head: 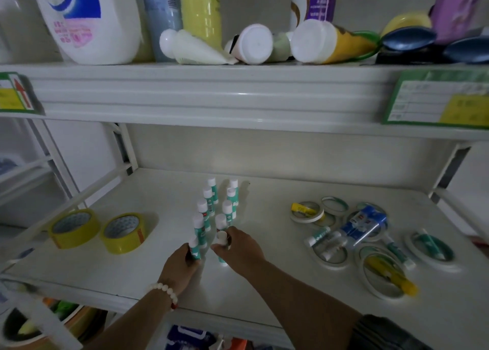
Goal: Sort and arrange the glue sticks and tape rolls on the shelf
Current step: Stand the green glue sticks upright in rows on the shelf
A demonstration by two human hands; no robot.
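The left hand (182,263) has its fingers curled round a small green-and-white plastic glue stick with a white cap (195,249) and holds it upright on the white metal shelf (264,283). A white bead bracelet (164,290) sits on that wrist. Just to the right of those fingers, the right hand (239,249) pinches a second white-capped glue stick (221,238) near its cap between the thumb and bent fingertips. The foot of this stick shows below the palm, and I cannot tell whether it touches the shelf.

Straight beyond both sets of fingertips stand two rows of upright glue sticks (209,204), four in each, running away towards the back wall. Each held stick is at the near end of its row.

Well to the left of the left fingers, two wide yellow tape rolls (75,228) lie flat side by side. Well to the right of the right fingers is a loose heap of thin white tape rings (333,257). Among them lie a fallen green-and-white glue stick (317,236), a yellow glue stick (394,278) and a blue-and-white packet (362,225).

High above the fingers, the upper shelf holds a large white detergent bottle (90,21)
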